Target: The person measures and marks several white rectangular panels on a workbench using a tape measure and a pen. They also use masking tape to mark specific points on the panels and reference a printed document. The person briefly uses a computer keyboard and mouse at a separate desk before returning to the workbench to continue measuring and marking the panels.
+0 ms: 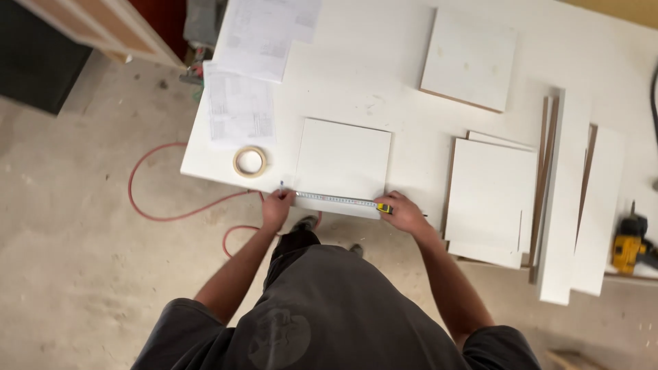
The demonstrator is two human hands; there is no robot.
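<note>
Both hands stretch tape measure point(339, 199) along white panel point(343, 161) edge: left hand point(277, 208), right hand point(404, 214).

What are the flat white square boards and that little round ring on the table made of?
The white square panel under the measuring tape looks like pressed wood board with a smooth matt white coating; a similar panel farther back shows a brown raw edge. The small beige ring is probably a roll of paper masking tape, judging by its pale, dull colour.
</note>
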